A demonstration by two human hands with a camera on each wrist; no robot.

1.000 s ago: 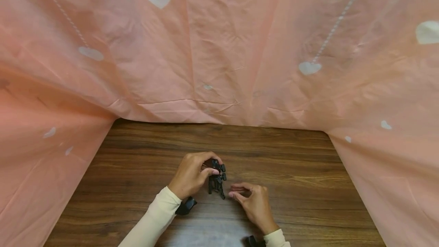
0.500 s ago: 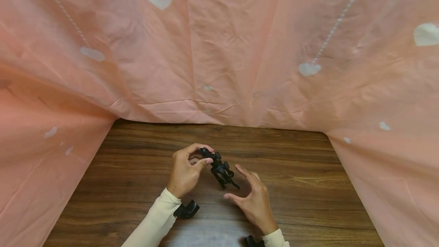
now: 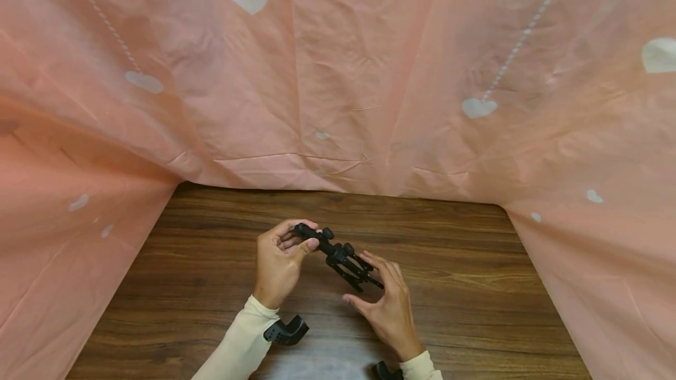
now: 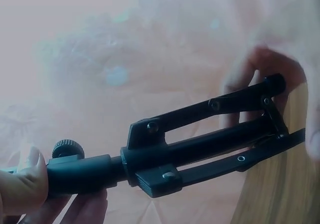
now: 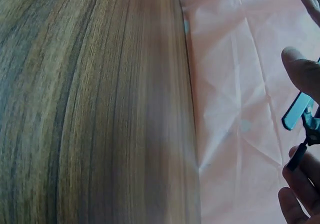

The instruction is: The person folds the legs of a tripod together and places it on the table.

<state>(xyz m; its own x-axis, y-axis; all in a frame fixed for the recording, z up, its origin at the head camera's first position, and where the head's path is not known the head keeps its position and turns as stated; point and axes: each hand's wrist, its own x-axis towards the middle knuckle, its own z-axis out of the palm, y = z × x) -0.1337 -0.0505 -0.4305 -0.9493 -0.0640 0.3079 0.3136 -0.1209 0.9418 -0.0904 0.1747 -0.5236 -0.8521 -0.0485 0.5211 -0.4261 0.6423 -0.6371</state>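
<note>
Pinching tripod [image 3: 338, 255] (folded) between left fingers [image 3: 296, 244].

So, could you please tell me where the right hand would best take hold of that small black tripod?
Probably by the folded legs, coming from the right: they stick out free toward the right hand, while the left hand already pinches the thick round stem at the other end.

Dark wood-grain table [image 3: 454, 286], crumpled pink sheet [image 3: 338, 87] with white hearts behind

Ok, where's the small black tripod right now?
Head view, centre: the tripod is held above the wooden table, between the left hand and right hand.
</note>
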